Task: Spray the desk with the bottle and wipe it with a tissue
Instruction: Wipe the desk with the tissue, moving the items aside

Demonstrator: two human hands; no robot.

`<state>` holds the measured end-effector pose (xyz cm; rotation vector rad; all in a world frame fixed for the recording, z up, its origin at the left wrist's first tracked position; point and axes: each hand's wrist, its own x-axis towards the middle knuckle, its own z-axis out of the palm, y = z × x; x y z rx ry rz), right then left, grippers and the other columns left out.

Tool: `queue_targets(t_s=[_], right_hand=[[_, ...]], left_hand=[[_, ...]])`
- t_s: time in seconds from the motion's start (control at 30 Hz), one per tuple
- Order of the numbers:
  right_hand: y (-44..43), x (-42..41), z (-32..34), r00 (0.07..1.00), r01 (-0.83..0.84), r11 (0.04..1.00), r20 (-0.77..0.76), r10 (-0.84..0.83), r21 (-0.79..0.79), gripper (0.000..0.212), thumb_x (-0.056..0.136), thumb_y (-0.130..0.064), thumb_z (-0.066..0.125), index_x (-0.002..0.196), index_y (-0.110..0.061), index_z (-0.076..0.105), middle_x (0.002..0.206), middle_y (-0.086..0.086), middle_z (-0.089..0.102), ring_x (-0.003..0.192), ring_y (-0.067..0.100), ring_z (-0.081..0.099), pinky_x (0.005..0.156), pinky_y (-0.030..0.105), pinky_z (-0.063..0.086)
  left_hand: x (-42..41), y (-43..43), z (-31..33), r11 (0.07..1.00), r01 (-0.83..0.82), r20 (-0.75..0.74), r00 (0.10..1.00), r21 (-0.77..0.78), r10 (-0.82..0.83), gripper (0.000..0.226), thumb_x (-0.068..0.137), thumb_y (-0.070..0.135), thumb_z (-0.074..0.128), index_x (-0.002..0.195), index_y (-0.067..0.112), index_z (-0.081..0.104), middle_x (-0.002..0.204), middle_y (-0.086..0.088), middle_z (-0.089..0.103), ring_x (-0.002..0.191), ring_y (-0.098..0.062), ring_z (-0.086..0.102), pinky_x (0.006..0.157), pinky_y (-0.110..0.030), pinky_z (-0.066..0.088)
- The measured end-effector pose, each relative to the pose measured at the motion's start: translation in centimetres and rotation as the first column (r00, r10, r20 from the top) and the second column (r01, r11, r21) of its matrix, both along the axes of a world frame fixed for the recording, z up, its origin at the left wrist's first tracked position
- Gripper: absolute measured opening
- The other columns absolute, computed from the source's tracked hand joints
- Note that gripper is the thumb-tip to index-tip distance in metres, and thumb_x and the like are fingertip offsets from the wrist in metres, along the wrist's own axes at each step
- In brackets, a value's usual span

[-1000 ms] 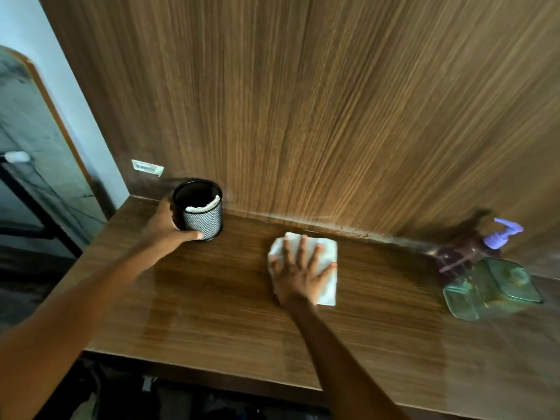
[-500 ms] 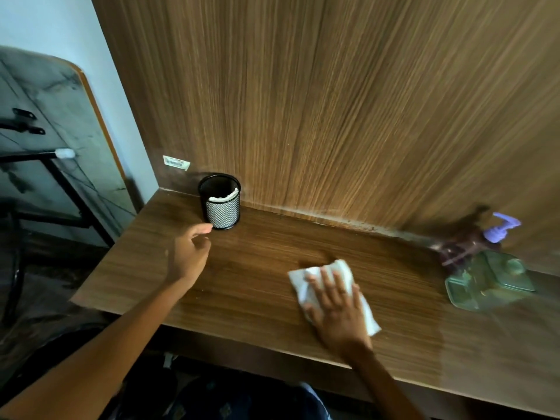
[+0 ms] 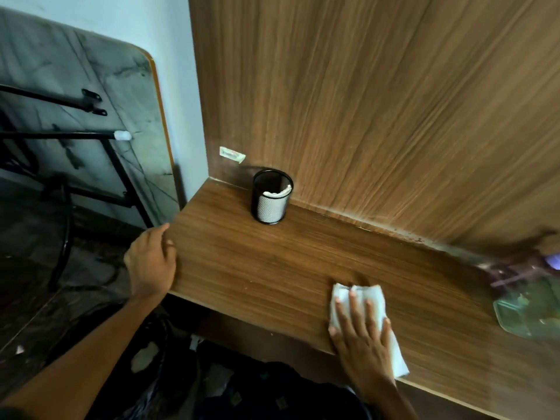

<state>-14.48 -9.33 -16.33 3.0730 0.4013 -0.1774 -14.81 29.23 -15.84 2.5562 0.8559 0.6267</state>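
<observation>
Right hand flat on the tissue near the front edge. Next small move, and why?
Probably sweep the right hand with the tissue leftward along the desk, toward the left hand at the corner. The tissue lies flat under the palm near the front edge, and the bare stretch up to the mesh cup seems the likely next patch.

Spray bottle (image 3: 528,301) at far right is smeared by blur and clipped by the frame edge; right hand (image 3: 362,344) covers most of the tissue (image 3: 371,298); mesh cup's (image 3: 270,197) white contents unreadable
</observation>
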Motion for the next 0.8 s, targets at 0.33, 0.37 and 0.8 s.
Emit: queue_targets(t_s=[0.33,0.37,0.8], right_hand=[[21.6,3.8,0.2,0.891,-0.452,0.889,-0.01,0.454,0.067,0.061,0.087,-0.054,0.02,0.141,-0.03,0.032,0.152,0.0,0.034,0.14,0.03,0.028,0.102,0.059,0.035],[24.2,3.6,0.4,0.861,-0.504,0.859,-0.024,0.508,0.09,0.067,0.085,-0.056,0.013,0.145,-0.029,0.022,0.157,-0.002,0.019,0.145,0.029,0.014,0.11,0.06,0.022],[23.9,1.3,0.7,0.702,-0.709,0.695,0.028,0.712,0.122,0.059,0.092,-0.04,0.026,0.146,-0.015,0.028,0.154,0.003,0.028,0.143,0.022,0.023,0.112,0.045,0.025]], left_hand=[[-0.3,-0.1,-0.1,0.978,0.108,0.306,0.951,-0.179,-0.049,0.041,0.089,0.0,0.039,0.127,0.009,0.05,0.131,-0.014,0.05,0.114,-0.029,0.052,0.1,-0.034,0.042],[-0.2,0.2,0.2,0.947,0.126,0.379,0.926,-0.297,-0.004,0.038,0.091,-0.001,0.038,0.127,0.006,0.05,0.132,-0.015,0.05,0.117,-0.026,0.05,0.101,-0.022,0.038],[-3.7,1.5,3.8,0.709,0.006,0.485,0.734,-0.705,0.476,0.028,0.093,-0.003,0.036,0.111,-0.004,0.057,0.106,-0.014,0.061,0.087,-0.001,0.059,0.08,-0.006,0.045]])
